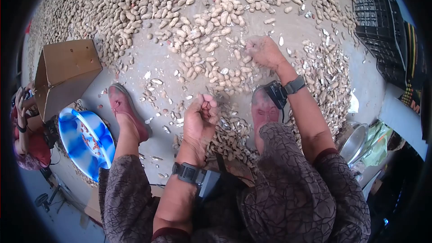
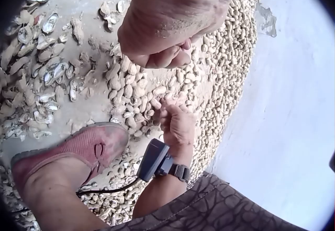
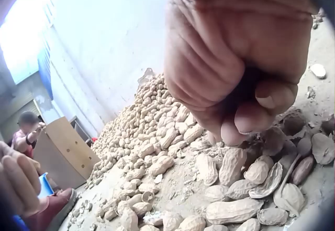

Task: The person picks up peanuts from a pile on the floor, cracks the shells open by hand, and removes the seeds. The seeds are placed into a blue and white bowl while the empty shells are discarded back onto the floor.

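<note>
Palm up, the left hand (image 1: 201, 119) curls its fingers round small reddish peanut kernels (image 1: 206, 106), above shells between the feet. A bit of pink shows at its curled fingers in the left wrist view. The right hand (image 1: 266, 53) is low over unshelled peanuts (image 1: 229, 77), ahead of the right shoe. Seen from the right wrist, that hand (image 3: 238, 58) has bent fingers, their tips close above peanuts and shells (image 3: 230, 165); whether they hold anything is hidden.
Peanuts (image 1: 121, 6) cover much of the floor. At the left are a cardboard box (image 1: 72, 60), a blue-and-white basin (image 1: 74, 141) holding kernels, and another person (image 1: 33, 139). A black crate (image 1: 375, 18) and metal bowl (image 1: 353, 141) stand right. Two red shoes (image 1: 123, 108) flank shells.
</note>
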Motion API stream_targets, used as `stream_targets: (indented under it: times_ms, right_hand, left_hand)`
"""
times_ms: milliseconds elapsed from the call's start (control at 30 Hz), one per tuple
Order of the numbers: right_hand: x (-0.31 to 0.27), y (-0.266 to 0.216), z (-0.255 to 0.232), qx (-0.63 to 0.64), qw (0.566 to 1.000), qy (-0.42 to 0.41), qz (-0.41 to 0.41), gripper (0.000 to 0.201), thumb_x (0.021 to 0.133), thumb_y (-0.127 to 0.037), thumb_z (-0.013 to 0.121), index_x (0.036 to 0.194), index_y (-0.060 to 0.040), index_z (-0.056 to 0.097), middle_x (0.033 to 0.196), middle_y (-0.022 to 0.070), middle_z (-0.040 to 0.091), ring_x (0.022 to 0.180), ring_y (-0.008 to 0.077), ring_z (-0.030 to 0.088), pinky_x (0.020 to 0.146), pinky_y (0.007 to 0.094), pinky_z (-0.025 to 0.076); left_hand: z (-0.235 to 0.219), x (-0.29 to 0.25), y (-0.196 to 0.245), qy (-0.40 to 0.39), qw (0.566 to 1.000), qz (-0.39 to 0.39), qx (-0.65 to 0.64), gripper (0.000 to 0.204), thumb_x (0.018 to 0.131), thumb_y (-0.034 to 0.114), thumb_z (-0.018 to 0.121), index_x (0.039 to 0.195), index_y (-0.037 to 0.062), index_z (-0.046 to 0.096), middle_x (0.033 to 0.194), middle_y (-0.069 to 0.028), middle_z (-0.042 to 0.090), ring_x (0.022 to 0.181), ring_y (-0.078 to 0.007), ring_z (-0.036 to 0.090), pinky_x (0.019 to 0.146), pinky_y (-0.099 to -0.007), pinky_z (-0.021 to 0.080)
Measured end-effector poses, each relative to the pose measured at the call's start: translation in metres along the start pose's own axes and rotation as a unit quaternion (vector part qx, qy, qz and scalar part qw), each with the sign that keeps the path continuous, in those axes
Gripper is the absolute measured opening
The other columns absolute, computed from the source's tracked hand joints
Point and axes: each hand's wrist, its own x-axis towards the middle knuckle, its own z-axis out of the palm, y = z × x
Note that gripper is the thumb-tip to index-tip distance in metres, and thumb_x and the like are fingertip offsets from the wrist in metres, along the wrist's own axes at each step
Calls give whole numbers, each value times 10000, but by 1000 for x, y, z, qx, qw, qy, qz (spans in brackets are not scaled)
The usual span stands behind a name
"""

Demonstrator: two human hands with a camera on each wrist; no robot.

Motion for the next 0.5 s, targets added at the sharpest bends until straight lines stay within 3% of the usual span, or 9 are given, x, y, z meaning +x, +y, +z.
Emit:
stream_targets:
  times_ms: [133,200,233,300,500]
  right_hand:
    - [-6,-1,0,81,997,6,-7,122,666,-171,570,698,-54,569,673,122,578,672,294,569,619,369,445]
    - [-7,-11,2,-89,996,25,-11,98,670,-158,567,679,-60,571,658,134,571,680,302,571,622,375,448]
    - [-6,-13,5,-88,996,23,-12,98,670,-158,567,679,-60,571,658,134,571,680,302,571,622,375,448]
    - [-5,-14,11,-166,978,117,-52,57,652,-105,546,655,-52,569,650,150,569,676,321,574,622,389,453]
    - [-2,-13,15,-245,956,138,-87,75,660,-111,554,668,-37,561,668,158,566,673,324,562,627,408,446]
  left_hand:
    - [1,1,0,-20,1000,2,-3,244,889,256,416,800,61,533,656,-23,555,512,-107,444,455,-214,332]
    - [2,1,-1,-16,1000,4,-1,243,889,255,416,798,61,532,658,-22,555,513,-106,444,454,-216,330]
    - [4,1,-1,-1,1000,2,2,235,884,259,425,791,69,528,668,-30,549,516,-109,438,447,-214,319]
    - [5,0,-1,16,1000,2,5,228,880,263,434,783,77,525,678,-37,544,519,-111,433,440,-212,308]
    - [0,2,-2,-10,1000,-2,-2,227,881,253,429,783,73,525,677,-40,543,522,-110,429,441,-210,305]
